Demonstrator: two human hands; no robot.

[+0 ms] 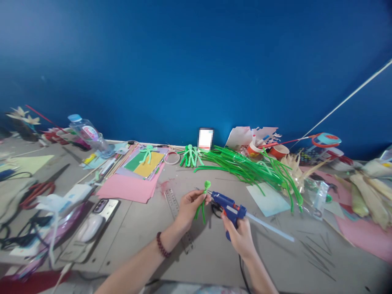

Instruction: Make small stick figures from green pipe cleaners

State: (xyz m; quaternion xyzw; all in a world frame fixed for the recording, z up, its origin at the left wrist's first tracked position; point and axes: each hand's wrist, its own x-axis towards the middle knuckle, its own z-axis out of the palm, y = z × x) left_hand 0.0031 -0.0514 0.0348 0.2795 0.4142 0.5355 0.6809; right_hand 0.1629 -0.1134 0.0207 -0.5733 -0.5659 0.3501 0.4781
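Observation:
Between the pinched fingers of my left hand [190, 206] is a small green pipe-cleaner figure [207, 185], its round head up and its legs hanging below. My right hand [240, 237] grips a blue hot glue gun [227, 203] by the handle. The gun's nozzle points left and is close to the figure just under its head; I cannot tell whether it touches. A translucent glue stick [271, 228] sticks out of the gun's back end. Beneath my left hand lies a metal ruler [172, 202].
Finished-looking green figures [190, 155] stand near the wall beside a heap of green pipe cleaners [241, 163]. Left are pink paper sheets [127, 188], a phone [104, 208], scissors [38, 192] and a plastic bottle [88, 132]. Right are pale blue paper [269, 199] and corn husks [369, 200].

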